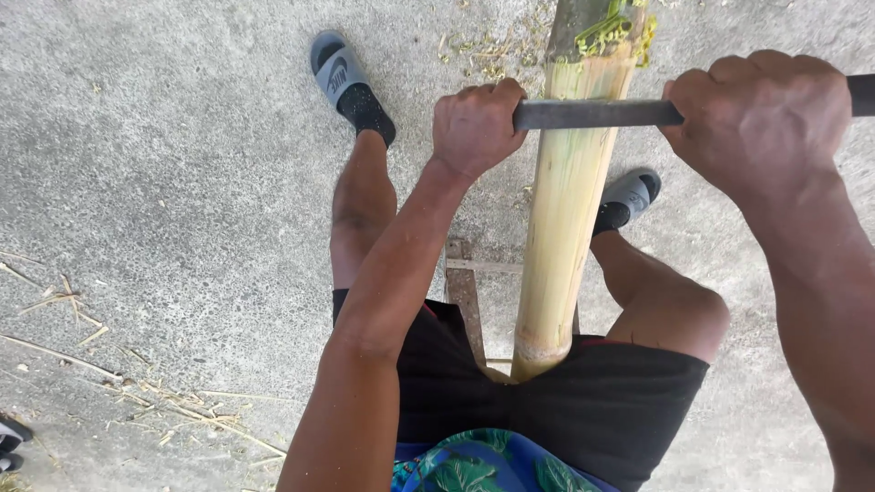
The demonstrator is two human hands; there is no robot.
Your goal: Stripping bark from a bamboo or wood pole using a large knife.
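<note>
The left hand [474, 128] is closed in a fist around one end of a dark metal blade [597, 113], and the right hand [756, 118] is closed around the other end, so the 2 hands hold the blade level between them. The grip of each hand is tight, knuckles up, with the thumbs hidden under the fists. The blade lies across a thick bamboo pole [561, 237], touching its pale, peeled face near the top of the view. Just above the blade, the pole keeps its green skin, and curled green shavings [615, 32] sit bunched there.

The pole runs from between the person's thighs, where its cut end rests against the black shorts [620, 401], up and away toward the top edge. It is slightly tilted to the right as it goes up. Under it, a rusty metal bar [463, 292] shows between the legs.

The person's 2 feet wear grey slide sandals, the left sandal [337, 73] well to the left of the pole and the right sandal [629, 196] just beside it. Thin dry strips [137, 387] lie scattered on the concrete floor [164, 164] at lower left.
</note>
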